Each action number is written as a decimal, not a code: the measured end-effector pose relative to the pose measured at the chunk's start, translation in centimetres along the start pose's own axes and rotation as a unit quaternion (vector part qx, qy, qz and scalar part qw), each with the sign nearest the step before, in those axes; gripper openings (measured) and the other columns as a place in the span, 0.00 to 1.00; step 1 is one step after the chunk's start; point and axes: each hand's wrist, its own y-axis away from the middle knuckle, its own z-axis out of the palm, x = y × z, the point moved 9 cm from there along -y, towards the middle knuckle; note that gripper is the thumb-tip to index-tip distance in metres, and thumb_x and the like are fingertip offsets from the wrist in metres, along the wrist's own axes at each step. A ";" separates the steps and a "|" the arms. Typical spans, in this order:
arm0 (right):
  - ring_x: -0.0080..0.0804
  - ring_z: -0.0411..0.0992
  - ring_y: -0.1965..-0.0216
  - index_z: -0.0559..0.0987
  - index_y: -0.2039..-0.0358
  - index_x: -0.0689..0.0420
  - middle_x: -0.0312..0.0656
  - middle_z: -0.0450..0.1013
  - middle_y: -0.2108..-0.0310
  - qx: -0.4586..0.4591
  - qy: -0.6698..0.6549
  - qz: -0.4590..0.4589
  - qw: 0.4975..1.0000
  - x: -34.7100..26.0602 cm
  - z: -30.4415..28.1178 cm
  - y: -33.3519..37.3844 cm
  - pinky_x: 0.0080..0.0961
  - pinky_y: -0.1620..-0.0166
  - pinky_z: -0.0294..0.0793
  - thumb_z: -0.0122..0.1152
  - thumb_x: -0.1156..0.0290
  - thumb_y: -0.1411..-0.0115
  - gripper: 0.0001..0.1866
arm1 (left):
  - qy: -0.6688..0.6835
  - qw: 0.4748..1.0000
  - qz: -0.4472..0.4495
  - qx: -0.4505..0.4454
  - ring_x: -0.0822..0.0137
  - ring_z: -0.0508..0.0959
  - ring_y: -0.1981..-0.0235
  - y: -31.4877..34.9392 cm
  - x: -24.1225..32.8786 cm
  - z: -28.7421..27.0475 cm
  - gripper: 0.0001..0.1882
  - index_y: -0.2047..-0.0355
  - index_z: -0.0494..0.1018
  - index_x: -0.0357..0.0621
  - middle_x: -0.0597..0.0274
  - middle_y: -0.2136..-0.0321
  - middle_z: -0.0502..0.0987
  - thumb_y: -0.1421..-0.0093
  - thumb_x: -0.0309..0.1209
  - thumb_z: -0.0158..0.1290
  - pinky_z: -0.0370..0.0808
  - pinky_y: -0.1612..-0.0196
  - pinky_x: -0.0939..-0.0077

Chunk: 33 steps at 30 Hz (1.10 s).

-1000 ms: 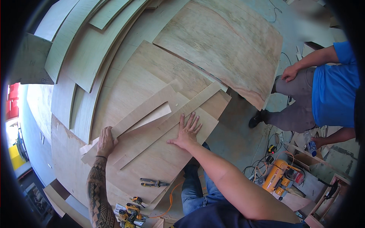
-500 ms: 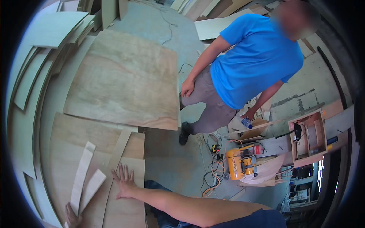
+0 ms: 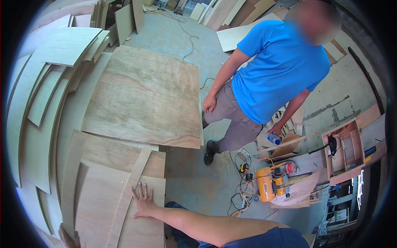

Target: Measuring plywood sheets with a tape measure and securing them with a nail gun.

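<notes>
My left hand point(image 3: 69, 239), cut off by the lower edge, grips the near end of a pale wooden strip point(image 3: 73, 173) between thumb and fingers. This strip runs along the left side of a plywood panel point(image 3: 99, 186) and casts a shadow on it. My right hand point(image 3: 144, 203) lies flat with fingers spread on the panel's right part. Its fingertips touch the edge of a second long, narrow strip point(image 3: 130, 190), which lies lengthwise across the panel.
A large plywood sheet point(image 3: 142, 99) lies beyond the panel. Stacked boards point(image 3: 53, 95) line the left. A person in a blue shirt point(image 3: 279, 70) stands at right, holding a plastic bottle point(image 3: 273, 138). A yellow air compressor point(image 3: 266, 184) sits among cables and hoses.
Two short strips that lay slanted on the panel by my left hand are gone from there; one strip now stands at the left side. My right hand stays spread on the panel.
</notes>
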 end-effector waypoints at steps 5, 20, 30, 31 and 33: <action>0.73 0.18 0.28 0.26 0.26 0.49 0.66 0.16 0.27 0.020 -0.007 -0.020 1.000 -0.4 -0.2 -0.1 0.78 0.33 0.30 0.80 0.41 0.60 0.80 | 0.049 0.997 -0.061 0.002 0.39 0.66 0.36 -0.9 9.1 2.1 0.44 0.33 0.58 0.32 0.35 0.38 0.66 0.45 0.36 0.66 0.63 0.33 0.53; 0.59 0.53 0.29 0.49 0.28 0.61 0.63 0.51 0.30 0.021 -0.149 -0.040 0.988 23.5 4.4 13.8 0.46 0.30 0.57 0.63 0.56 0.37 0.47 | -0.007 0.976 -0.205 -0.075 0.47 0.64 0.38 1.2 20.9 15.0 0.51 0.36 0.57 0.36 0.45 0.40 0.64 0.56 0.37 0.73 0.65 0.37 0.53; 0.51 0.73 0.42 0.70 0.38 0.62 0.57 0.74 0.45 -0.061 -0.225 0.042 0.972 28.3 3.7 19.0 0.41 0.40 0.71 0.62 0.46 0.38 0.37 | -0.017 0.992 -0.061 -0.106 0.38 0.71 0.49 2.3 22.6 14.8 0.37 0.47 0.61 0.29 0.36 0.52 0.69 0.47 0.38 0.68 0.70 0.43 0.50; 0.50 0.74 0.44 0.71 0.39 0.63 0.56 0.75 0.45 -0.050 -0.255 0.039 0.965 27.0 2.7 18.4 0.39 0.41 0.72 0.63 0.44 0.39 0.39 | -0.022 0.995 -0.040 -0.087 0.38 0.70 0.49 3.0 23.4 13.9 0.37 0.47 0.61 0.29 0.36 0.52 0.69 0.47 0.39 0.68 0.70 0.44 0.50; 0.46 0.76 0.46 0.72 0.39 0.63 0.53 0.75 0.44 -0.046 -0.343 0.051 0.937 24.3 1.2 17.2 0.37 0.43 0.74 0.66 0.38 0.43 0.44 | 0.013 0.992 -0.038 -0.118 0.37 0.70 0.48 4.6 24.9 12.0 0.38 0.46 0.61 0.30 0.36 0.52 0.69 0.47 0.40 0.67 0.71 0.46 0.49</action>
